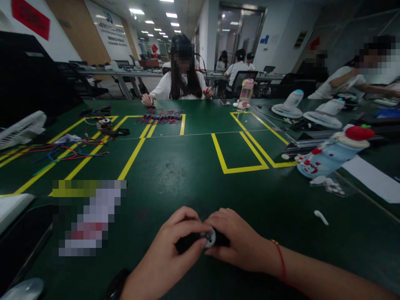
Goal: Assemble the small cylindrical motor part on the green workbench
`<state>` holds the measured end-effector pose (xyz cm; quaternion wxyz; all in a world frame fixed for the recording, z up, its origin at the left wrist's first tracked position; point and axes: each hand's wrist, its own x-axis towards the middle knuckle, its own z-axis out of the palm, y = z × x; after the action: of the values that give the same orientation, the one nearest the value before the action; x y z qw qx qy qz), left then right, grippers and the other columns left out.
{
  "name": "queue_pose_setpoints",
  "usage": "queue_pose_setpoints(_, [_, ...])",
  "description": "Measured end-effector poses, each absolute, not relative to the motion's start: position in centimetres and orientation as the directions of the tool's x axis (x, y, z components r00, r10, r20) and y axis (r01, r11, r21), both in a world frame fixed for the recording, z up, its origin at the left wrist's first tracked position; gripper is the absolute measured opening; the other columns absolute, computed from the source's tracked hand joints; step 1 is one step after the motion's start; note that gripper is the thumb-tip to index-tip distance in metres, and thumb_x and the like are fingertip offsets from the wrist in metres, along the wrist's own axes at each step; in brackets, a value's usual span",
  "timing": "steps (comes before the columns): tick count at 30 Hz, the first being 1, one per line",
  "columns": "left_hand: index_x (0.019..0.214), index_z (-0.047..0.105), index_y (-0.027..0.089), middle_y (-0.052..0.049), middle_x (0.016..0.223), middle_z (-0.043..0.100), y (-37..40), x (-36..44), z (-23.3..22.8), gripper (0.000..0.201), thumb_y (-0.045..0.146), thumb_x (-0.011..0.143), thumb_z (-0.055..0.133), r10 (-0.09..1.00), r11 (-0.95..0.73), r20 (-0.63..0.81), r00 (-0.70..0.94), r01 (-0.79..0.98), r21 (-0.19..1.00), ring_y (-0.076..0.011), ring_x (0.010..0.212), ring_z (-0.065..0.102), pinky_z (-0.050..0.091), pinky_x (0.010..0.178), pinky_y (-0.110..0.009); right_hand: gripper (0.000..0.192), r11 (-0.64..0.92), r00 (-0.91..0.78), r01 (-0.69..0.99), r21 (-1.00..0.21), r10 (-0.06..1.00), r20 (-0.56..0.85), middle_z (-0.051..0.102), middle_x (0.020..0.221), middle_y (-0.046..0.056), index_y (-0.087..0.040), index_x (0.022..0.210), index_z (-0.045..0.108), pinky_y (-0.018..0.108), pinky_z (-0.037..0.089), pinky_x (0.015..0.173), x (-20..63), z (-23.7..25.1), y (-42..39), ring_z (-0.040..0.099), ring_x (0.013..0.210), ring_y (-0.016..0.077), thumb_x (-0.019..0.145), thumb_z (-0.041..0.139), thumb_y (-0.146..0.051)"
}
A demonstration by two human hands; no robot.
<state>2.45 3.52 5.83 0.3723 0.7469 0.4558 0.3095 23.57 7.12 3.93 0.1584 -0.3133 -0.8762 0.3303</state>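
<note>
Both my hands meet low in the middle of the head view, over the green table (187, 166). My left hand (170, 250) and my right hand (240, 243) together grip a small black part (187, 242) with a round silver piece (210, 238) at its middle. Fingers of both hands curl around it, so most of it is hidden. A red string circles my right wrist, a dark band my left.
Yellow tape lines (240, 168) mark boxes on the table. Coloured wires (62, 152) lie at left, a wire bundle (160, 117) before a seated person (181, 83). A blue plush bottle (331, 156), small fans (287, 107), a pink bottle (246, 93) and a white bit (321, 216) sit at right.
</note>
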Motion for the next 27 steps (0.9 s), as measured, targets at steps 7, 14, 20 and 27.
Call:
queue_pose_setpoints(7, [0.111, 0.067, 0.025, -0.004, 0.104, 0.061, 7.3, -2.9, 2.9, 0.024, 0.036, 0.094, 0.054, 0.973, -0.216, 0.109, 0.205, 0.629, 0.747, -0.0196, 0.086, 0.061, 0.051, 0.075, -0.031, 0.038, 0.562, -0.753, 0.432, -0.705, 0.655, 0.061, 0.063, 0.109, 0.001, -0.025, 0.113, 0.057, 0.034, 0.036, 0.084, 24.0, 4.2, 7.2, 0.053, 0.095, 0.019, 0.08, 0.071, -0.037])
queue_pose_setpoints(14, [0.105, 0.067, 0.023, -0.005, 0.109, 0.064, 9.2, -7.0, 2.6, 0.028, 0.044, 0.094, 0.051, 0.989, -0.144, 0.134, 0.069, 0.691, 0.709, -0.0253, 0.099, 0.061, 0.049, 0.083, -0.037, 0.038, 0.548, -0.75, 0.416, -0.726, 0.658, 0.066, 0.063, 0.11, 0.002, -0.024, 0.113, 0.057, 0.034, 0.037, 0.084, 24.0, 4.2, 7.1, 0.053, 0.095, 0.0193, 0.08, 0.071, -0.035])
queue_pose_setpoints(20, [0.104, 0.067, 0.023, -0.005, 0.109, 0.063, 8.8, -6.3, 2.8, 0.025, 0.04, 0.095, 0.051, 0.982, -0.191, 0.126, 0.144, 0.688, 0.7, -0.0242, 0.102, 0.06, 0.048, 0.089, -0.038, 0.036, 0.545, -0.751, 0.417, -0.728, 0.658, 0.062, 0.064, 0.109, 0.002, -0.024, 0.113, 0.057, 0.035, 0.037, 0.084, 24.1, 4.3, 7.1, 0.053, 0.095, 0.0197, 0.081, 0.07, -0.035])
queue_pose_setpoints(27, [0.106, 0.068, 0.024, -0.004, 0.105, 0.063, 8.0, -4.6, 3.1, 0.02, 0.033, 0.093, 0.057, 0.962, -0.248, 0.095, 0.257, 0.67, 0.7, -0.0211, 0.092, 0.061, 0.051, 0.083, -0.035, 0.038, 0.557, -0.753, 0.416, -0.719, 0.655, 0.071, 0.063, 0.11, 0.002, -0.023, 0.113, 0.057, 0.034, 0.036, 0.085, 24.0, 4.2, 7.1, 0.053, 0.096, 0.019, 0.08, 0.071, -0.035])
